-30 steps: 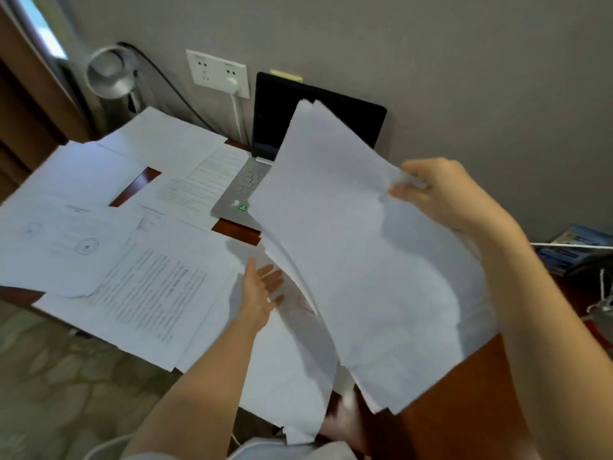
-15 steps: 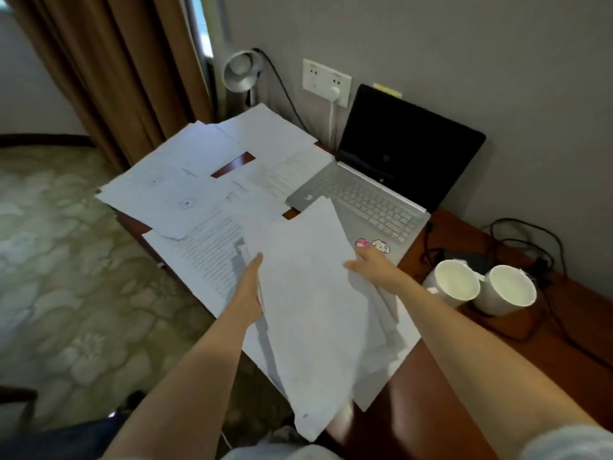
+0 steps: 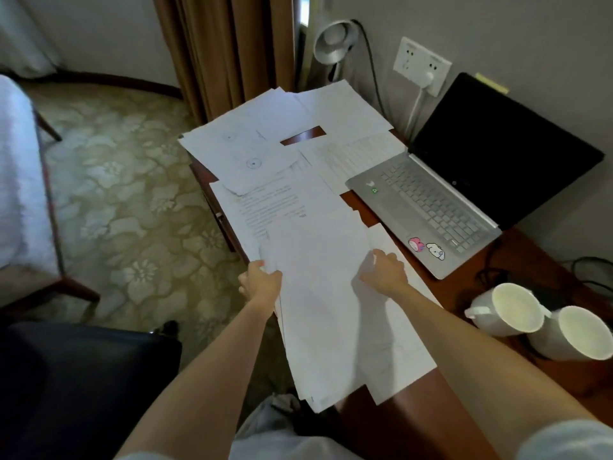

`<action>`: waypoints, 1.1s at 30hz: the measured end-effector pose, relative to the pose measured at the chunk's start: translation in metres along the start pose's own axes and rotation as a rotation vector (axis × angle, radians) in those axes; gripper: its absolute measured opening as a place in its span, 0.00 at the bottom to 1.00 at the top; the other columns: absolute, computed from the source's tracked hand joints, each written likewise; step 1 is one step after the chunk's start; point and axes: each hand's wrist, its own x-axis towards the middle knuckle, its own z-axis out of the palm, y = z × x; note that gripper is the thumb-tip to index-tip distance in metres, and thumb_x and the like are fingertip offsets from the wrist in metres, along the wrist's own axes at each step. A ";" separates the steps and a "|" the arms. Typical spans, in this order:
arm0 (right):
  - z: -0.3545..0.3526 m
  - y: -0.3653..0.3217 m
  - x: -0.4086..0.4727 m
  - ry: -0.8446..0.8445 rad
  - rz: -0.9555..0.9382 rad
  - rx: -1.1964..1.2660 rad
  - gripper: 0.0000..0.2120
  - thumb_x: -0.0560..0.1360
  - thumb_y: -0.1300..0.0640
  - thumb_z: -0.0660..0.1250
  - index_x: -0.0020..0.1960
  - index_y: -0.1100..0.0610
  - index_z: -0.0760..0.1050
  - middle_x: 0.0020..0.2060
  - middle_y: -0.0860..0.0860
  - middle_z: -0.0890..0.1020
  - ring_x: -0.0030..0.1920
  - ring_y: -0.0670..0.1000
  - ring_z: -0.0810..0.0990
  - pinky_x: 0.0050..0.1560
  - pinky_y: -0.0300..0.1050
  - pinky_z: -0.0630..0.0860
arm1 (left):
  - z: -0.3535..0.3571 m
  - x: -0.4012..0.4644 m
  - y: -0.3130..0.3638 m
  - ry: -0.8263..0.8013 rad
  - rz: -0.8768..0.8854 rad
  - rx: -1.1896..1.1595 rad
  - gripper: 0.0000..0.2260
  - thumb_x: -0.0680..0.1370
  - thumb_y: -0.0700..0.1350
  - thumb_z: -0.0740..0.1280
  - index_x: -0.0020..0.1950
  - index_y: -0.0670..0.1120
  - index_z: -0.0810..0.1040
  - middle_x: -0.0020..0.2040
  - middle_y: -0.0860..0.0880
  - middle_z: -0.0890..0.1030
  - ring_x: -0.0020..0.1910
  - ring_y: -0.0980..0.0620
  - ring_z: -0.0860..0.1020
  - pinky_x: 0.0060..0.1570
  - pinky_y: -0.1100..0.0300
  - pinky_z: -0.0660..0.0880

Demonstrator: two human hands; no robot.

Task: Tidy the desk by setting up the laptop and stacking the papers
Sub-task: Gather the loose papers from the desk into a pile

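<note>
A loose stack of white sheets [image 3: 335,310] is spread on the near part of the wooden desk [image 3: 411,416], its near corners hanging over the desk's edge. The stack's left edge is gripped by the left hand [image 3: 262,283], whose fingers are curled round the margin. The right hand [image 3: 384,270] is laid on top of the stack near its right side; whether its fingers are pressed flat or pinch a sheet cannot be told. Just beyond the hands, a printed page [image 3: 272,207] is partly covered by the stack. Further back, more scattered papers [image 3: 265,141] are overlapped across the desk's left end, two of them marked with small circles. To the right, an open silver laptop [image 3: 431,200] with a dark screen is set on the desk beside the papers, stickers being seen on its near corner. Two white mugs [image 3: 537,320] are laid on their sides at the right. Behind, a wall socket [image 3: 421,64] and a small lamp [image 3: 335,41] are seen.
</note>
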 end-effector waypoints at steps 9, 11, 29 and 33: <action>0.002 -0.006 -0.002 -0.092 0.021 0.335 0.24 0.75 0.53 0.69 0.67 0.63 0.70 0.62 0.61 0.76 0.63 0.60 0.75 0.60 0.51 0.73 | 0.001 -0.004 -0.015 0.056 -0.229 -0.222 0.21 0.75 0.39 0.68 0.66 0.35 0.67 0.62 0.38 0.75 0.54 0.40 0.76 0.49 0.53 0.72; 0.001 -0.007 -0.002 -0.068 0.015 0.392 0.15 0.75 0.54 0.69 0.55 0.64 0.77 0.52 0.65 0.78 0.57 0.61 0.77 0.56 0.52 0.75 | -0.002 -0.004 -0.017 0.037 -0.224 -0.222 0.18 0.75 0.38 0.68 0.63 0.34 0.72 0.59 0.37 0.77 0.47 0.41 0.76 0.47 0.54 0.74; -0.005 0.027 -0.011 -0.042 0.108 0.403 0.21 0.72 0.51 0.69 0.27 0.52 0.61 0.27 0.48 0.65 0.30 0.49 0.64 0.31 0.43 0.58 | 0.011 -0.048 -0.001 -0.383 -0.278 -0.182 0.18 0.80 0.36 0.62 0.69 0.35 0.66 0.66 0.38 0.73 0.63 0.39 0.74 0.64 0.45 0.72; -0.012 0.039 -0.010 -0.009 0.175 0.497 0.17 0.70 0.44 0.71 0.45 0.59 0.80 0.42 0.53 0.79 0.45 0.53 0.76 0.46 0.46 0.72 | 0.009 -0.065 0.011 -0.409 -0.274 -0.383 0.19 0.76 0.34 0.68 0.66 0.34 0.71 0.61 0.35 0.78 0.57 0.38 0.78 0.59 0.42 0.75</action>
